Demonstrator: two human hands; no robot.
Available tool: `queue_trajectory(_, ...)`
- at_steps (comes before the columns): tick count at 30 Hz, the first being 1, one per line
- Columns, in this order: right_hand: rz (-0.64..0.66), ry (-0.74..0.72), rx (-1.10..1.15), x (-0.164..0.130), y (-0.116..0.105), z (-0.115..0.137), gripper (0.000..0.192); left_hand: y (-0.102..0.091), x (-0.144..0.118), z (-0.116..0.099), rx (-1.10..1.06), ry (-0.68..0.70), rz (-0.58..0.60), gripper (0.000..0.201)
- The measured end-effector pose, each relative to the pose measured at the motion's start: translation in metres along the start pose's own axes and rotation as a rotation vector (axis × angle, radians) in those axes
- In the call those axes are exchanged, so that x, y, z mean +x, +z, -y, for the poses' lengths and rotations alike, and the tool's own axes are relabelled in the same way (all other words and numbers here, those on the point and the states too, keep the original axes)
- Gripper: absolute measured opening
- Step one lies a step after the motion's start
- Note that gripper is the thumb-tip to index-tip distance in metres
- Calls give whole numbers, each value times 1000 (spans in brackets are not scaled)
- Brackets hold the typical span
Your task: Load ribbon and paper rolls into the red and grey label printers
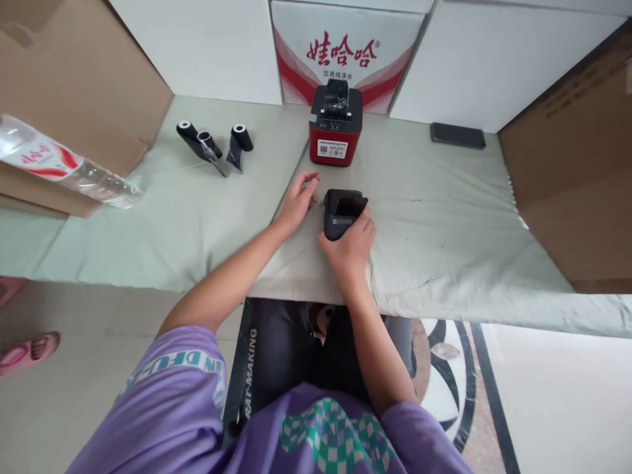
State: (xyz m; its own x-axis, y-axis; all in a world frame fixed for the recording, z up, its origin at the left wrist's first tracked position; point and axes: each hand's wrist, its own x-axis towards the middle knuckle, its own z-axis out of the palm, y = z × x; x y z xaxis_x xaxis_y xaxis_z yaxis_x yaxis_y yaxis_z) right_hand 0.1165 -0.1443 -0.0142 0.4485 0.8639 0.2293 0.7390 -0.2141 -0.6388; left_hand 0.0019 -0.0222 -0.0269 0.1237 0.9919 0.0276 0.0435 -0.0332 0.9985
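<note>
Far left of both hands a clear water bottle (64,168) lies on its side against a cardboard box (74,85), and three black rolls (212,145) sit on the cloth-covered table (444,224), well beyond the left fingertips. Left hand (297,201) rests flat on the cloth, fingers loosely apart and empty, just beside the small black device (343,212); right hand (351,245) wraps the device's near end, fingers clamped on it. Straight beyond the fingers stands a red-and-black machine (336,128); a dark phone (457,135) lies far off right.
</note>
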Motion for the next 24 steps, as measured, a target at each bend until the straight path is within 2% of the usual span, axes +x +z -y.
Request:
queue_trajectory(3, -57, 4, 70, 26, -14, -17, 109, 1, 0, 0, 0, -17, 8, 30)
queue_trajectory(7, -174, -45, 97, 100, -24, -38, 113, 2, 0, 3, 8, 14, 17, 26)
queue_trajectory(10, -191, 31, 56, 166, -11, -49, 109, 3, 0, 4, 25, 16, 29, 26)
queue_trajectory(13, -211, 112, 11, 211, 9, -55, 105, 4, -1, 4, 30, 13, 38, 26)
queue_trajectory(15, -204, 158, -22, 223, 20, -58, 108, 4, -2, 3, 30, 15, 44, 27)
queue_trajectory(18, -190, 169, -48, 224, 29, -62, 114, 4, -2, 2, 43, 41, 55, 25)
queue_trajectory(21, -200, 162, -31, 216, 30, -63, 116, 5, -1, 2, 70, 52, 57, 23)
queue_trajectory(24, -261, 137, -6, 208, 26, -58, 106, 6, 0, 3, 89, 49, 53, 20)
